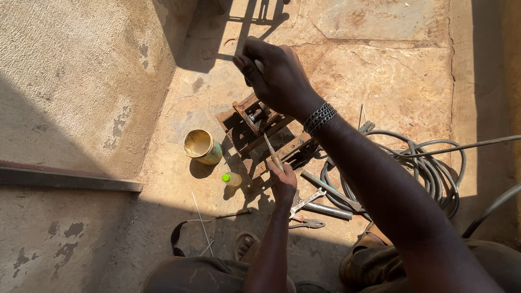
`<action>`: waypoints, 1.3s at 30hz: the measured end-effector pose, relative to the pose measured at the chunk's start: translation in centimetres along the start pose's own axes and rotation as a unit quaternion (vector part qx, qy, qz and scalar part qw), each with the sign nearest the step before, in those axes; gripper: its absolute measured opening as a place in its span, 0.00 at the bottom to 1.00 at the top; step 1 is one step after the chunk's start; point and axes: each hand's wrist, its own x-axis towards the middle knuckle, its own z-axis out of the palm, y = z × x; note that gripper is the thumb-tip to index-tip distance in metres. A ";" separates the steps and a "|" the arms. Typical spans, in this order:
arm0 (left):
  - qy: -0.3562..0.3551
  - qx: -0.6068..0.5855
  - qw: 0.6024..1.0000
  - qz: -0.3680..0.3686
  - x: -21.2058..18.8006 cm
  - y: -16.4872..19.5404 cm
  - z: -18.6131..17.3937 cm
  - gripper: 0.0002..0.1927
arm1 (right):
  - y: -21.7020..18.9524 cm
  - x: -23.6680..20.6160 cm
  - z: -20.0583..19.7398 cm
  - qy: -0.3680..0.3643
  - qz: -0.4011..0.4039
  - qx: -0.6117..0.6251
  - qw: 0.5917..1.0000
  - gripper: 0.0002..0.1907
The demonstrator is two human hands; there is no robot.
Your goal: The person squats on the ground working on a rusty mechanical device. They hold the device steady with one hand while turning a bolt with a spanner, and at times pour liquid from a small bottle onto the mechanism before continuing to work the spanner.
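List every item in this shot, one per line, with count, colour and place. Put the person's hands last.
Metal block: one, rusty brown, on the floor at centre.
Tin can: one, yellowish with a green side, lying left of the block.
Small bottle: one, pale with a green cap, below the can.
Cable coil: one, dark grey, on the floor at right.
Pliers: one, grey metal, near the knees.
Metal bars: two or so, grey, beside the coil.
Wristband: one, dark, on the right wrist.
Thin rod: one, brownish, held against the block.
Left hand: gripping the rod.
Right hand: raised, closed on a pale handle.
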 end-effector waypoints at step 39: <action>-0.051 -0.270 0.892 -0.359 6.6 -0.7 0.7 0.43 | -6.1 -8.2 -4.6 -0.370 0.266 -0.404 0.793 0.16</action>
